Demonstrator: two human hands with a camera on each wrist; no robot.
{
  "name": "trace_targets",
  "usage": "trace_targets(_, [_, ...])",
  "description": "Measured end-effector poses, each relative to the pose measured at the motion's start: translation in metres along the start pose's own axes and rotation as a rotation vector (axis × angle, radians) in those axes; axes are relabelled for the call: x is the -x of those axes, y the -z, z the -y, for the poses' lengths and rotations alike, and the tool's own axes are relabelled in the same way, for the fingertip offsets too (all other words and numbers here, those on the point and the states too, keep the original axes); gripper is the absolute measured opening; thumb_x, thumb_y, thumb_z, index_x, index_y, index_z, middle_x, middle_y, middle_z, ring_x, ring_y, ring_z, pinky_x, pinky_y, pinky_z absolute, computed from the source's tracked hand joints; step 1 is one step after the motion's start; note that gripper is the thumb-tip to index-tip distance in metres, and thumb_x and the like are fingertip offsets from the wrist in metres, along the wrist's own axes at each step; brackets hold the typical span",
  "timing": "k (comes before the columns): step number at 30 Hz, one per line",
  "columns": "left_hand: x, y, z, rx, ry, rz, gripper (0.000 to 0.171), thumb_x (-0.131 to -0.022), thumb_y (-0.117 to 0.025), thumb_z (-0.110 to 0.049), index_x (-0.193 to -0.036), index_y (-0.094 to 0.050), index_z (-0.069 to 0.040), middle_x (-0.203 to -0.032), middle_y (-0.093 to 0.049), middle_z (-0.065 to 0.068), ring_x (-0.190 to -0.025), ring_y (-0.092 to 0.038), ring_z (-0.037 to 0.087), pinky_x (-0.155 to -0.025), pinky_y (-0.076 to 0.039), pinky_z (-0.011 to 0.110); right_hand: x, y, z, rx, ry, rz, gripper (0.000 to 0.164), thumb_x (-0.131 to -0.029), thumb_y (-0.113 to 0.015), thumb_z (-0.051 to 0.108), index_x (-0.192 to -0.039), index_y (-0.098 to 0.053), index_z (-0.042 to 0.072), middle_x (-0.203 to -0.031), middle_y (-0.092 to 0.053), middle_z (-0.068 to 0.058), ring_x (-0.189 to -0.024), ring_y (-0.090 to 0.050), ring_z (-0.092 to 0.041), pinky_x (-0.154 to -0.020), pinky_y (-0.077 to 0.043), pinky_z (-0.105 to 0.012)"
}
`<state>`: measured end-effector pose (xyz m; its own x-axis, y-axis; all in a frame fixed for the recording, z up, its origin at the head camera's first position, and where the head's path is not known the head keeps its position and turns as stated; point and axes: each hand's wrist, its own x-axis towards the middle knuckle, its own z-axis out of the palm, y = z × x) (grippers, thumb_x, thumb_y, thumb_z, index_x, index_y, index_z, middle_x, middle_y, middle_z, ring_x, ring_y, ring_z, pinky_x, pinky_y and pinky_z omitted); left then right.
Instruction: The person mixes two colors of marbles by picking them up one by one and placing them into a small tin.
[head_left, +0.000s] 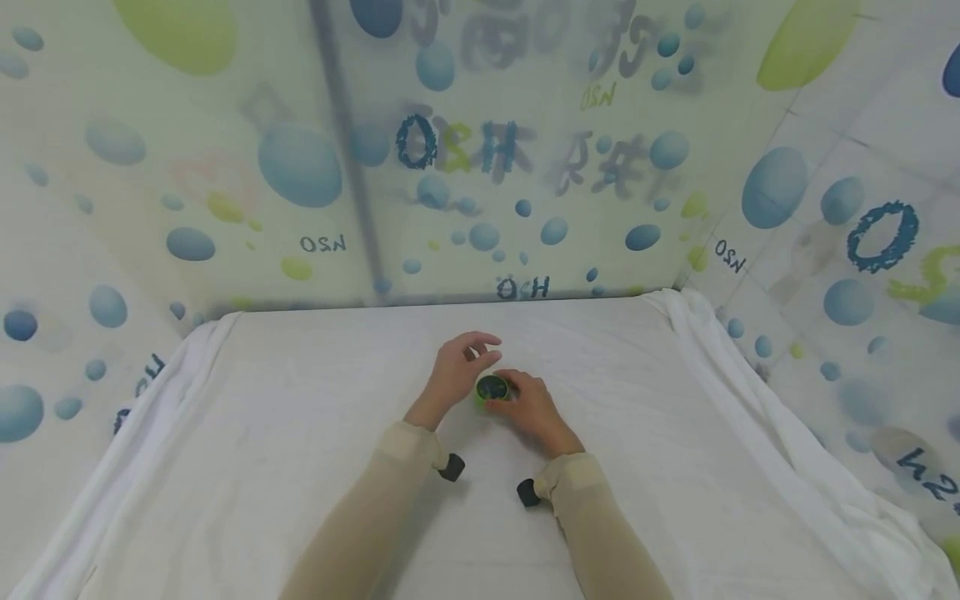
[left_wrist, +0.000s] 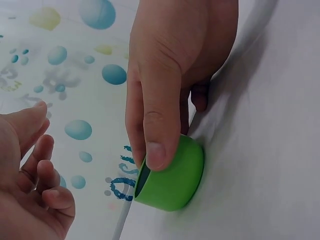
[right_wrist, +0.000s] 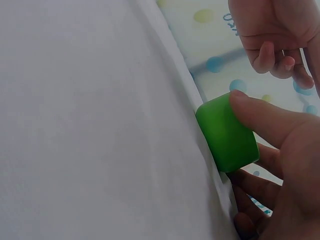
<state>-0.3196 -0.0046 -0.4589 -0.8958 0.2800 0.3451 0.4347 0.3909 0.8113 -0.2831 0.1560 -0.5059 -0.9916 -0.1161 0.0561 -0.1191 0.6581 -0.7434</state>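
Note:
A small round green cup-like container (head_left: 480,402) with a dark inside stands on the white cloth. My right hand (head_left: 531,407) grips it from the right, thumb on the near side and fingers on the far side. In the left wrist view the green container (left_wrist: 175,180) shows smooth sides, with the right thumb pressed near its rim. What lies inside it is too dark to tell. My left hand (head_left: 455,367) hovers just left of and above the container, fingers loosely bent and holding nothing. The right wrist view shows that left hand (right_wrist: 275,30) apart from the green container (right_wrist: 227,132).
White cloth (head_left: 300,433) covers the table, bunched along its left and right edges. Behind and at both sides hang pale curtains (head_left: 480,275) printed with blue and green bubbles. Each wrist wears a small black camera (head_left: 452,467).

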Motion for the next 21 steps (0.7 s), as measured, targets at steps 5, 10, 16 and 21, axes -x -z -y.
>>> trace_targets(5, [0.0018,0.003,0.001,0.005,0.004,-0.014,0.019,-0.091,-0.069,-0.021,-0.109,-0.07,-0.012,-0.084,-0.061,0.001,-0.071,-0.053,0.017,-0.065,-0.044,0.03,0.0002,-0.0004,-0.0001,0.005,-0.007,0.002,0.054,-0.085,-0.076,0.03,-0.132,-0.057,0.012,-0.132,-0.058,-0.008,-0.126,-0.046,-0.031,-0.106,-0.032,-0.051])
trace_targets(10, [0.004,0.0044,0.0051,0.003,0.012,-0.016,0.02,-0.092,-0.069,-0.022,-0.109,-0.07,-0.012,-0.086,-0.061,0.002,-0.072,-0.054,0.018,-0.066,-0.044,0.031,0.001,0.0002,0.0008,-0.012,-0.027,0.007,0.054,-0.085,-0.076,0.03,-0.132,-0.057,0.012,-0.133,-0.057,-0.007,-0.128,-0.044,-0.031,-0.107,-0.03,-0.051])
trace_targets(16, [0.0053,0.0069,0.0081,0.012,0.025,-0.025,0.019,-0.093,-0.068,-0.022,-0.109,-0.07,-0.013,-0.09,-0.061,0.002,-0.077,-0.054,0.019,-0.068,-0.044,0.032,0.0013,0.0005,0.0015,-0.016,-0.026,0.01,0.055,-0.084,-0.077,0.029,-0.133,-0.057,0.012,-0.134,-0.057,-0.009,-0.129,-0.043,-0.032,-0.107,-0.03,-0.051])
trace_targets(21, [0.0067,0.0098,0.0084,-0.004,0.014,-0.016,0.021,-0.093,-0.067,-0.023,-0.111,-0.069,-0.012,-0.094,-0.062,0.003,-0.082,-0.054,0.019,-0.073,-0.044,0.034,0.0003,0.0001,0.0009,-0.021,-0.02,0.008,0.055,-0.085,-0.076,0.029,-0.133,-0.056,0.012,-0.135,-0.056,-0.008,-0.129,-0.043,-0.031,-0.107,-0.03,-0.051])
